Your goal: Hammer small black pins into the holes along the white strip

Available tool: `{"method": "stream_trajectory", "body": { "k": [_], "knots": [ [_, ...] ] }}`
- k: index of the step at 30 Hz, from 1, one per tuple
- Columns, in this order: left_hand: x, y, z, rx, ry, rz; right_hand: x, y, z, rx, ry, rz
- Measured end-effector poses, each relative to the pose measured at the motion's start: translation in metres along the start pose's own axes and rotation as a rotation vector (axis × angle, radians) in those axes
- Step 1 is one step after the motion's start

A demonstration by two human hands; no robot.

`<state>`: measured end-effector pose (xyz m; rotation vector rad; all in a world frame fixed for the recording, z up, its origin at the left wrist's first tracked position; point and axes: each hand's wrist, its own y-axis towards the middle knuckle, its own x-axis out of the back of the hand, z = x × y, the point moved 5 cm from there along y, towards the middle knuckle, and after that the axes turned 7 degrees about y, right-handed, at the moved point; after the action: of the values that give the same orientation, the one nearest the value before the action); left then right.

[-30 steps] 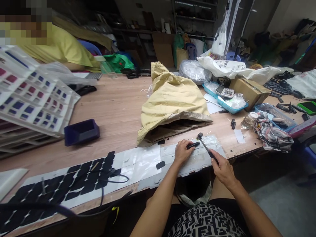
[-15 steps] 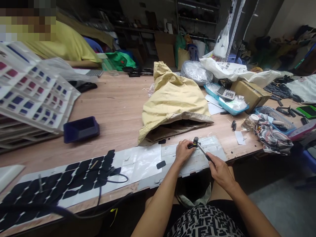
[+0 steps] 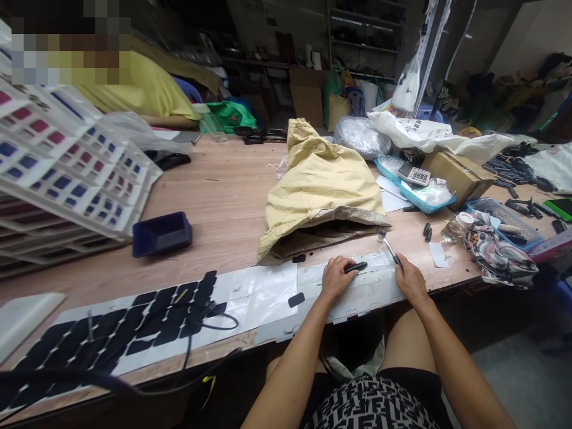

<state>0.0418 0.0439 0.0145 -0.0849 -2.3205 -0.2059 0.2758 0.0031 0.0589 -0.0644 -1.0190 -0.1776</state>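
My left hand [image 3: 336,277] is closed around a small black elongated piece [image 3: 356,267], which pokes out to the right of my fingers over the grey-white sheet [image 3: 346,295] at the table edge. A small hammer [image 3: 390,245] lies in the grip of my right hand [image 3: 410,279], its head pointing away from me near the sheet's far right corner. The hammer head is apart from the black piece. Black rounded patches [image 3: 296,300] lie just left of my left hand.
A yellow sack [image 3: 326,185] with its mouth toward me lies beyond my hands. To the left are a dark blue tray [image 3: 161,233], white crates [image 3: 80,161] and black panels with a cable [image 3: 147,319]. A blue basket [image 3: 504,220] stands right. A co-worker in yellow sits far left.
The hammer came down onto the black piece half a second ago, and has since moved right and away from it with my right hand. My left hand keeps its grip.
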Motion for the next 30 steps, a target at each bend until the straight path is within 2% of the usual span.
{"method": "stream_trajectory", "body": {
  "k": [2, 4, 8, 12, 15, 17, 20, 23, 25, 28, 30],
  "knots": [
    [0.006, -0.007, -0.004, -0.026, -0.025, 0.009, -0.001, 0.002, -0.002, 0.007, 0.002, -0.002],
    [0.012, -0.024, -0.012, -0.080, -0.094, 0.015, -0.003, 0.002, -0.004, 0.011, 0.010, -0.002],
    [0.017, -0.086, -0.029, -0.264, -0.208, 0.059, -0.004, 0.003, -0.009, 0.003, 0.024, -0.006],
    [0.001, -0.140, -0.039, -0.409, 0.034, 0.116, -0.005, 0.005, -0.012, -0.004, 0.033, -0.017],
    [-0.010, -0.151, -0.047, -0.469, 0.182, 0.143, -0.005, 0.005, -0.012, 0.009, 0.042, -0.033],
    [-0.008, -0.141, -0.050, -0.483, 0.166, 0.139, -0.005, 0.004, -0.011, 0.029, 0.046, -0.046],
    [0.015, -0.096, -0.037, -0.353, 0.118, 0.006, -0.005, 0.004, -0.011, 0.045, 0.044, -0.070],
    [0.055, -0.031, 0.003, -0.031, 0.149, -0.239, -0.007, 0.004, -0.011, 0.046, 0.031, -0.073],
    [0.080, 0.005, 0.038, 0.247, 0.238, -0.345, -0.008, 0.005, -0.011, 0.047, 0.020, -0.070],
    [0.097, 0.040, 0.084, 0.605, 0.309, -0.254, -0.008, 0.005, -0.012, 0.032, 0.015, -0.074],
    [0.100, 0.050, 0.103, 0.715, 0.292, -0.208, -0.008, 0.006, -0.013, 0.010, 0.020, -0.071]
  ]
}}
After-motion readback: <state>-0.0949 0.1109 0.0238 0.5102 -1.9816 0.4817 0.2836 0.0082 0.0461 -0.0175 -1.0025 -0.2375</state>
